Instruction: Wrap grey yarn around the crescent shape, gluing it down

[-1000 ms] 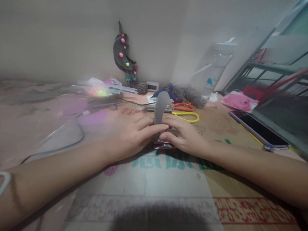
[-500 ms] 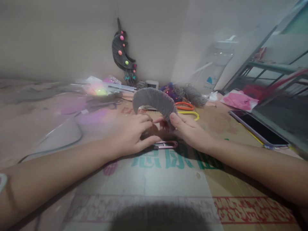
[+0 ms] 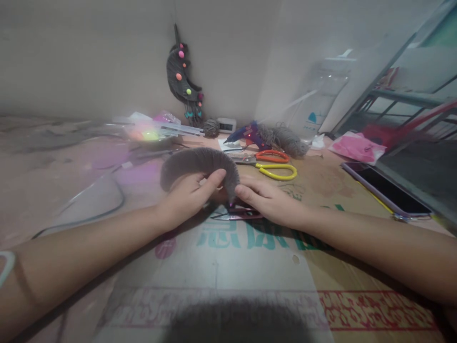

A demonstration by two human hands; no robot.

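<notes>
I see the left hand (image 3: pixel 185 195) with its grip closed on the grey yarn-wrapped crescent (image 3: pixel 193 162), which stands arched just above the cardboard-covered surface (image 3: pixel 250 271), centre and a little left. The right hand (image 3: pixel 267 202) lies flat, grip wide, fingertips at the crescent's right tip and over the pink snips (image 3: pixel 236 215). My worry is that the blades under that palm could catch the windings or nick a finger, and that pressure on the tip could push loops off.
</notes>
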